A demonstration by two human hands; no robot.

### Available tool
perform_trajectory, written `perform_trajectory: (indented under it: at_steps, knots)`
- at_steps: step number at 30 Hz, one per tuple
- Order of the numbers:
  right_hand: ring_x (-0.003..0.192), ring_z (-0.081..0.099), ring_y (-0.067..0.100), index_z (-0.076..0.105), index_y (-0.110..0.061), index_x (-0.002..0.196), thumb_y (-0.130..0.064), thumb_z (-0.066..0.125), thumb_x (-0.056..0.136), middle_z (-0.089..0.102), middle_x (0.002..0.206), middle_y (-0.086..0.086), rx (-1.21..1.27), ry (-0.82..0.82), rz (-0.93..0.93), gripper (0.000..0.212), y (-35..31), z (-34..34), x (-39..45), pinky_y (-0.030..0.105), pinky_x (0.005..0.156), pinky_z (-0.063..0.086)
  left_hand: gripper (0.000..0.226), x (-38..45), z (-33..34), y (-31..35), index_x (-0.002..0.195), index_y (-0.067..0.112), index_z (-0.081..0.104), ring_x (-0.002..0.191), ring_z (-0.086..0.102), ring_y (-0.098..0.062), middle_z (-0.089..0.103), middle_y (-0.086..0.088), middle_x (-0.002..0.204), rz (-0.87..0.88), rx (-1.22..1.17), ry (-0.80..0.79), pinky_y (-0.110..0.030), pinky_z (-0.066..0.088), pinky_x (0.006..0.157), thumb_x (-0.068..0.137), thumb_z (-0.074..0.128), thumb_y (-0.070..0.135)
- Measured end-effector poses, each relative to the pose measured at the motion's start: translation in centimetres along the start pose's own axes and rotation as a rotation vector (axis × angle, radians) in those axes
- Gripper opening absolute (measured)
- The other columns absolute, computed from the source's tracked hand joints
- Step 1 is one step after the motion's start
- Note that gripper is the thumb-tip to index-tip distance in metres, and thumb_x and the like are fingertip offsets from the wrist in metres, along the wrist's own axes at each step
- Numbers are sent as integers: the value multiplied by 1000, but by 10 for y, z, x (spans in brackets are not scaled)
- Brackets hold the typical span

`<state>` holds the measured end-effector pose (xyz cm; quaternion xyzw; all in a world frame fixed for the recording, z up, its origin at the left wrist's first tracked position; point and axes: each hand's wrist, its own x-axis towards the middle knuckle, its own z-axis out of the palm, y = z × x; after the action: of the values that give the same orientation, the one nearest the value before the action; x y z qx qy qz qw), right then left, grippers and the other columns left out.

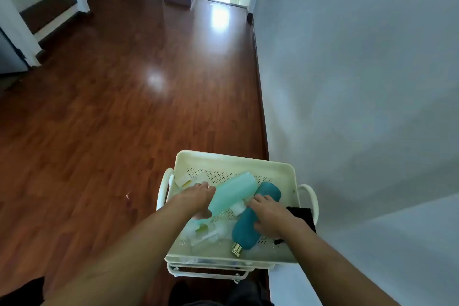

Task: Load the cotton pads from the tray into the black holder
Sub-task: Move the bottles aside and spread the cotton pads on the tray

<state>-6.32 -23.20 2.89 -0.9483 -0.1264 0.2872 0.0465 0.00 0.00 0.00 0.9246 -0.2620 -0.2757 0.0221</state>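
Left hand (198, 200) and right hand (269, 216) extended (fingers curled).
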Motion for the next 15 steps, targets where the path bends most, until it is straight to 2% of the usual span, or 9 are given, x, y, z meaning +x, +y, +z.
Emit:
perform_trajectory:
  at_steps: [8, 13, 15]
  knots:
    - [139, 28, 29, 34, -21, 147, -22, 69, 82, 35, 150, 6, -218, 18, -83, 74, 3, 26, 2, 48, 113, 34, 66, 1, 11, 2, 140, 14, 38, 118, 49, -27, 47, -9, 132, -70, 68, 46, -37, 49, 87, 87, 73, 32]
    - [152, 6, 35, 26, -20, 151, -12, 69, 85, 20, 162, 6, -372, 23, -140, 78, 2, 40, 5, 57, 121, 16, 71, 4, 19, 4, 140, 15, 37, 118, 50, -27, 48, -9, 131, -113, 73, 69, -36, 49, 84, 84, 77, 33]
    - [152, 3, 36, 25, -18, 152, -11, 65, 89, 18, 164, 6, -415, 48, -174, 75, 2, 47, 6, 57, 121, 13, 72, 6, 21, 5, 139, 15, 38, 117, 51, -27, 49, -9, 131, -122, 69, 88, -37, 50, 85, 83, 78, 34]
